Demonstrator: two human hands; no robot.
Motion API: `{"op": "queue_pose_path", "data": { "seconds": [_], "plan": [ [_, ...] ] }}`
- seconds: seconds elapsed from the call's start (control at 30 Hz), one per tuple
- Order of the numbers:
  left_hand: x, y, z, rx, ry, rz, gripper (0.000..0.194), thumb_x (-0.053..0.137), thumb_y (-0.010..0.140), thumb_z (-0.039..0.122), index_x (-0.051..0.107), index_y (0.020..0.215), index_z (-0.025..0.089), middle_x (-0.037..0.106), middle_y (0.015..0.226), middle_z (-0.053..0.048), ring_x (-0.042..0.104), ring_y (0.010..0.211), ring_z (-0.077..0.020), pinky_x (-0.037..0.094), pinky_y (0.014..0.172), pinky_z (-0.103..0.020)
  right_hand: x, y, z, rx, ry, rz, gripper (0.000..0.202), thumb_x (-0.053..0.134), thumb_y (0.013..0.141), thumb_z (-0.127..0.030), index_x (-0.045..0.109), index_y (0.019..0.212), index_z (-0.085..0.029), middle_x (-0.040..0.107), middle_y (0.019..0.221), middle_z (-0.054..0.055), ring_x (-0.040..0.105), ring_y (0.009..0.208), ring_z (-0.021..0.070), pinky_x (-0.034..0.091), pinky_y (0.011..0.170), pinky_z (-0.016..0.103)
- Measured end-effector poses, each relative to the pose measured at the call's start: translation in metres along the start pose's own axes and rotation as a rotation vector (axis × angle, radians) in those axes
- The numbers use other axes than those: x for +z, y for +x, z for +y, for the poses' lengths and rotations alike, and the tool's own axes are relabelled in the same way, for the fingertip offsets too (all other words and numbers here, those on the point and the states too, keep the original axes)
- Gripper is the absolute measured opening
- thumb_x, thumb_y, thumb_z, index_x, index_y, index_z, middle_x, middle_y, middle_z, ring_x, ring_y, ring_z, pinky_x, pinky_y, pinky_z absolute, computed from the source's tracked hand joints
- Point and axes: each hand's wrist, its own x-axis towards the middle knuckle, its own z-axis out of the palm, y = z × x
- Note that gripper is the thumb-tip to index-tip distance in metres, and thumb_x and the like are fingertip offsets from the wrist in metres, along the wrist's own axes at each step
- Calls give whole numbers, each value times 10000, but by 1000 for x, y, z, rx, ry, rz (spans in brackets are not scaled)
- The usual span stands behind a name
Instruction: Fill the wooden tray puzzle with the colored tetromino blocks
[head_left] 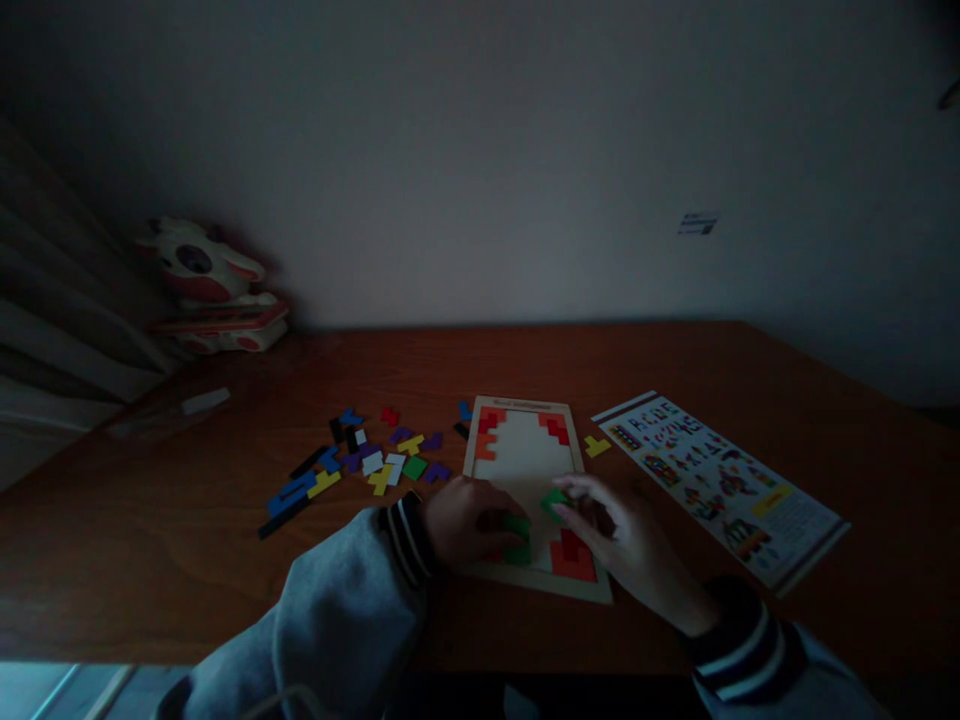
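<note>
Both our hands rest over the near end of the puzzle board [525, 455] — our left hand [469, 520] curled beside a green piece [517, 540], our right hand [622, 535] pinching another green piece [555, 503] above the board. Loose pieces [360, 460] lie scattered left on the worktop [187, 520].

A dim room in a home, likely a bedroom or playroom. A wooden tabletop [675, 360] stands against a plain pale wall, with curtain folds [52, 340] at the left. A red-and-white toy [210, 290] sits in the corner, and a wooden puzzle board [523, 450], loose coloured pieces [360, 455] and a printed pattern sheet [720, 485] lie on the tabletop.
</note>
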Motion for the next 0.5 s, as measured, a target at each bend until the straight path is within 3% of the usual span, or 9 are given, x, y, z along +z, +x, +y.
{"op": "queue_pose_path", "data": {
  "seconds": [0.1,0.2,0.5],
  "plan": [
    [3,1,-4,156,33,36,167,728,822,246,748,976,186,741,956,-57,668,890,-181,501,838,-271,3,-6,-2,58,-33,-115,187,605,914,-379,679,1025,-247,728,917,20,686,825,174,547,733,279],
    [3,1,-7,210,47,79,110,724,822,212,750,926,187,730,1034,-59,656,955,-189,487,881,-286,6,-9,-3,60,-78,-185,147,605,922,-356,696,997,-268,726,947,14,677,866,181,527,784,301],
    [0,3,-6,285,-17,29,152,624,903,258,736,938,161,766,896,-67,707,842,-176,514,848,-282,19,-4,-6,-22,-256,-155,38,669,886,-279,696,898,-254,682,926,17,632,899,209,485,812,356]
  ]
}}
